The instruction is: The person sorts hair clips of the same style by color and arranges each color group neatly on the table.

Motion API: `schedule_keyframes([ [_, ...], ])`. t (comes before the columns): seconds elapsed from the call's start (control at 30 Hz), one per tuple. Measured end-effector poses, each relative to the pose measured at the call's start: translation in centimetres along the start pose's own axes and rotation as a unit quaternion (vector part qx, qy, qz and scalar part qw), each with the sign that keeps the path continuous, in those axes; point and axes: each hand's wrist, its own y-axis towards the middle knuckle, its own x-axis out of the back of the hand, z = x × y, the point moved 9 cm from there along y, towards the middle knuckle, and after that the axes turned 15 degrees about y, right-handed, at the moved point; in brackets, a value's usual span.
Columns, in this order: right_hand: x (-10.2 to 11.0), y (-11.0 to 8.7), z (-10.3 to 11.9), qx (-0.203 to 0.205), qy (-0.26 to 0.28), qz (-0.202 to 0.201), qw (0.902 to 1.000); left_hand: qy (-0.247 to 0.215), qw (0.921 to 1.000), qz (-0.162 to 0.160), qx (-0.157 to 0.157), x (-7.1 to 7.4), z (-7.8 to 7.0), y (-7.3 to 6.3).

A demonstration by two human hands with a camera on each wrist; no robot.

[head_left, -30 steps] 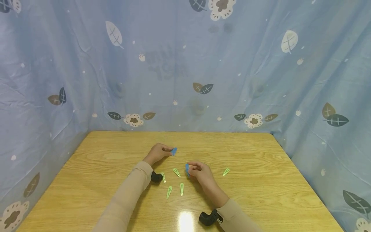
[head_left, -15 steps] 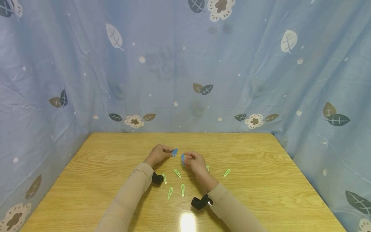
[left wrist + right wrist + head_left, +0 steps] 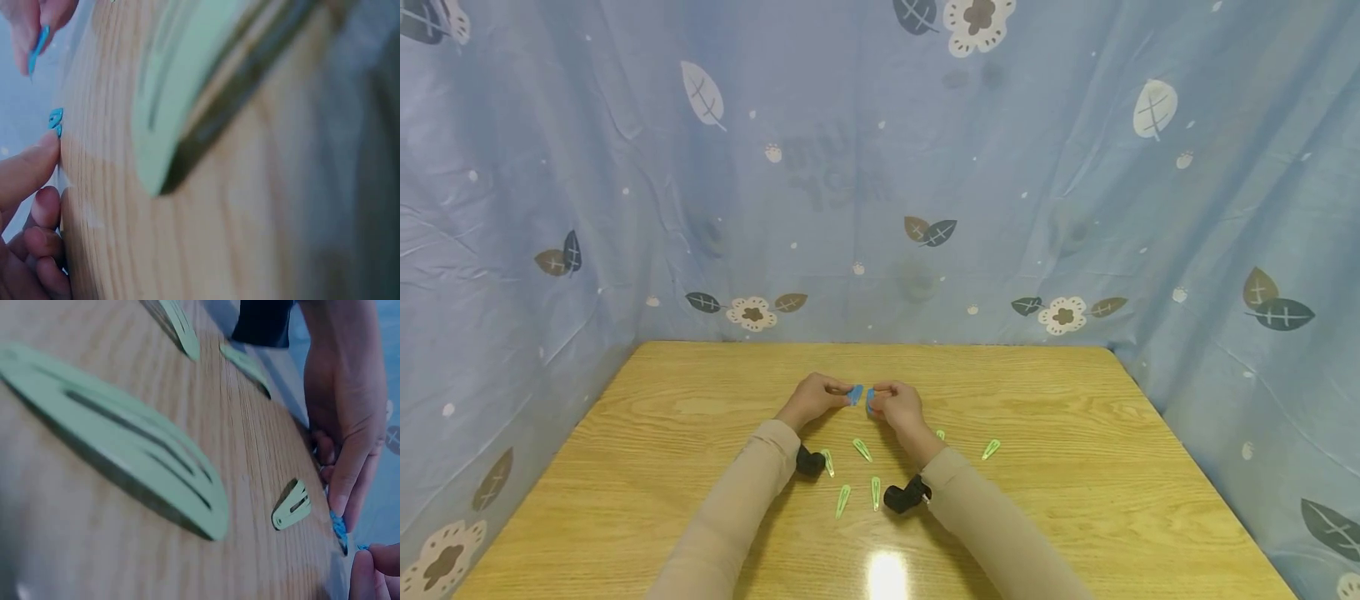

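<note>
In the head view my left hand (image 3: 817,397) pinches what looks like a small bunch of blue snap hair clips (image 3: 855,395) by fingertips and thumb. Just to its right, my right hand (image 3: 901,408) pinches another blue hair clip (image 3: 870,402). A narrow gap separates the two blue pieces. The left wrist view shows the right hand's blue clip (image 3: 39,50) edge-on. In the right wrist view the left hand's blue clips (image 3: 339,528) appear bunched together, too small to count, and the right hand's clip is mostly hidden by its fingers.
Several light green snap hair clips lie apart on the wooden table (image 3: 700,467), such as a green clip (image 3: 862,450) between the forearms and another green clip (image 3: 991,449) to the right. Black wrist mounts (image 3: 904,497) hang near the tabletop. A blue patterned curtain (image 3: 880,183) encloses the table.
My right hand has moved away from me and left with its blue clip, coming close to the left hand. This uncovers a green clip by the right wrist. The left hand stays nearly still.
</note>
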Motion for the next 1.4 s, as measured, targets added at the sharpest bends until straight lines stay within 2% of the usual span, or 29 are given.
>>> schedule_keyframes([
  [0.27, -0.2, 1.2, -0.1, 0.002, -0.016, -0.028, 0.9995, -0.003, 1.0000, -0.002, -0.001, -0.1, -0.2, 0.2],
  [0.43, -0.3, 1.5, 0.1, 0.011, -0.050, -0.038, 0.9980, -0.008, 1.0000, 0.002, 0.001, -0.3, -0.1, 0.3],
  [0.8, -0.5, 2.6, -0.1, -0.009, -0.110, -0.071, 0.9913, -0.011, 0.9999, 0.003, 0.002, 0.0, -0.2, 0.1],
  [1.1, -1.1, 2.2, 0.6, -0.005, -0.160, -0.066, 0.9849, -0.008, 1.0000, 0.002, 0.004, 0.0, 0.1, 0.1],
  [1.23, -1.1, 2.2, 0.8, -0.009, -0.160, -0.068, 0.9847, -0.010, 0.9999, 0.004, 0.003, 0.0, 0.1, 0.1],
  [1.33, -0.8, 2.0, 0.8, -0.008, -0.150, -0.072, 0.9860, -0.008, 0.9999, 0.003, -0.008, 0.2, 0.0, 0.0],
  [1.4, -0.5, 1.9, 0.8, -0.002, -0.142, -0.071, 0.9873, 0.004, 0.9997, -0.002, -0.026, 0.4, -0.2, -0.1],
])
